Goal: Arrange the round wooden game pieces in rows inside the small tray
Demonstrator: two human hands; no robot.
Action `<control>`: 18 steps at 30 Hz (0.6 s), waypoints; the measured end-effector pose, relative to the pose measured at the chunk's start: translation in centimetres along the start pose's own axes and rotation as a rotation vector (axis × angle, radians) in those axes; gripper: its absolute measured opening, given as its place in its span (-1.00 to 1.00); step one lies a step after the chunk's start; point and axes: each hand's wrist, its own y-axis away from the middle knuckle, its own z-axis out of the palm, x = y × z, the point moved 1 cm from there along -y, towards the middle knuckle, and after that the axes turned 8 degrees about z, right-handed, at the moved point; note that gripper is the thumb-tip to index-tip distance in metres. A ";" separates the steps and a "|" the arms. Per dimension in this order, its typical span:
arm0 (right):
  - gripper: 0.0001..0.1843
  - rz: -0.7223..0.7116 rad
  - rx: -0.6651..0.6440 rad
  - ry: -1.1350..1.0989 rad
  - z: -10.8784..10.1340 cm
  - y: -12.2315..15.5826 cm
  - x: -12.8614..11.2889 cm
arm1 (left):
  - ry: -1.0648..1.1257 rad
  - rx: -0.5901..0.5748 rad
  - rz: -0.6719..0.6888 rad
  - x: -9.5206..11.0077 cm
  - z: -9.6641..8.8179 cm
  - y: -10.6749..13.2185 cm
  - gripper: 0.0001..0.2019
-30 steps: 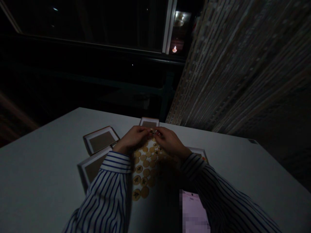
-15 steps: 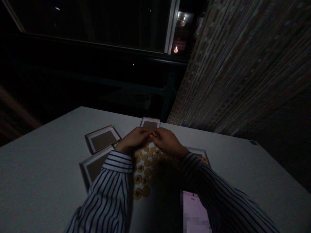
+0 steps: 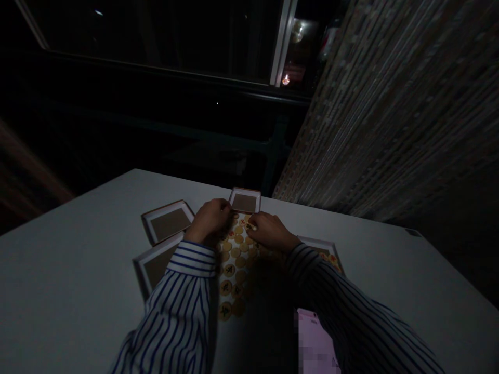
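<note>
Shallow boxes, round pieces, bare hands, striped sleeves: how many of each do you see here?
Shallow boxes: 4 (far box, upper left box, lower left box, right box)
Hands: 2 (left hand, right hand)
Striped sleeves: 2 (left sleeve, right sleeve)
Round pieces: no sure count; hands and shadow hide some
Total: 8, pieces excluded

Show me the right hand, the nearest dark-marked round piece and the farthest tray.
Right hand (image 3: 270, 230): head view, back of the hand.
Dark-marked round piece (image 3: 225, 311): head view, its marked face.
Farthest tray (image 3: 245, 202): head view, its bare inside floor.
</note>
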 end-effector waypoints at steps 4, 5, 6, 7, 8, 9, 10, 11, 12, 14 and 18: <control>-0.72 0.014 -0.044 0.022 0.3 -0.6 -0.2 | -0.001 0.014 0.025 0.1 0.0 0.1 -0.67; -0.72 0.014 -0.053 0.027 0.3 -0.8 -0.3 | -0.005 0.014 0.025 0.1 0.0 0.2 -0.68; -0.72 0.011 -0.062 0.032 0.3 -0.9 -0.3 | -0.009 0.011 0.023 0.1 0.1 0.2 -0.68; -0.72 0.007 -0.069 0.036 0.4 -1.0 -0.4 | -0.015 0.007 0.019 0.1 0.1 0.2 -0.68; -0.72 0.005 -0.075 0.039 0.4 -1.0 -0.4 | -0.020 0.003 0.013 0.1 0.1 0.2 -0.68; -0.72 0.005 -0.081 0.041 0.3 -1.1 -0.4 | -0.025 -0.001 0.010 0.1 0.1 0.2 -0.68; -0.72 0.008 -0.087 0.045 0.3 -1.1 -0.4 | -0.029 -0.002 0.012 0.2 0.1 0.2 -0.68; -0.72 0.012 -0.093 0.048 0.3 -1.2 -0.4 | -0.030 -0.002 0.018 0.2 0.1 0.2 -0.68; -0.72 0.016 -0.098 0.051 0.2 -1.2 -0.5 | -0.030 -0.003 0.023 0.2 0.1 0.2 -0.67; -0.72 0.023 -0.112 0.055 0.0 -1.3 -0.5 | -0.026 -0.007 0.031 0.2 0.2 0.1 -0.67; -0.71 0.036 -0.151 0.064 -0.2 -1.5 -0.7 | -0.020 -0.010 0.020 0.3 0.3 0.0 -0.68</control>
